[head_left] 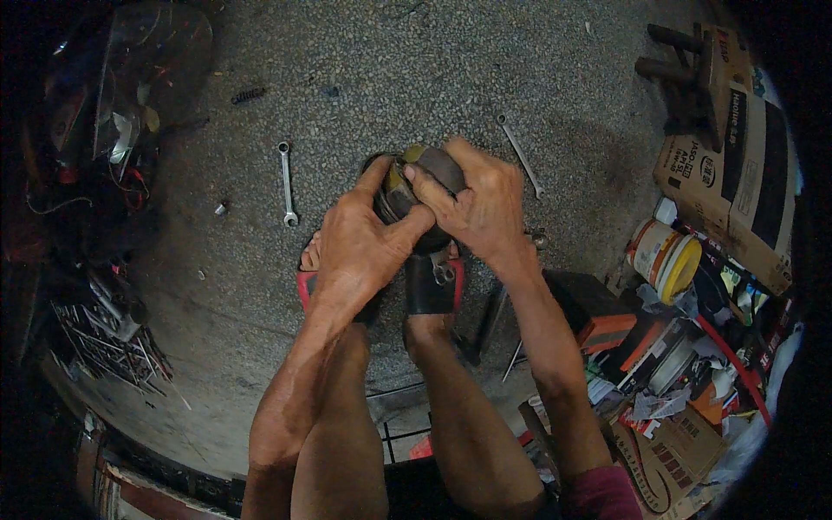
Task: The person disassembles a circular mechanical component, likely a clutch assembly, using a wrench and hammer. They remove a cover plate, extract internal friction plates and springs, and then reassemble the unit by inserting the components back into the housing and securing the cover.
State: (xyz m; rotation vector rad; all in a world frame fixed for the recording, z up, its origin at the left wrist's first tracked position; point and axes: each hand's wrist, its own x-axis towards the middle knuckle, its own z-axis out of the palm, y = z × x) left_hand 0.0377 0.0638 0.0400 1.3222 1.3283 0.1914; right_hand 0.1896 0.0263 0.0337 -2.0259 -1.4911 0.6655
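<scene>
A dark, round metal part (pixel 388 206) with worn, yellowish-brown patches is held between my two hands above my feet. My left hand (pixel 368 238) closes around its near left side, index finger along the rim and thumb pressed against the front. On the right, my right hand (pixel 490 204) grips a rounded grey-brown piece (pixel 444 170) at the top of the part, thumb across its face. The two pieces touch; whether they are joined cannot be seen. My fingers hide much of both.
Combination wrenches lie on the speckled floor, one to the left (pixel 287 186) and another to the right (pixel 522 156). A coil spring (pixel 249 96) is farther off. Cardboard boxes (pixel 728 191), a white-and-yellow tub (pixel 663 257) and a dark stool (pixel 693 78) crowd the right. Metal rods (pixel 113 342) lie left.
</scene>
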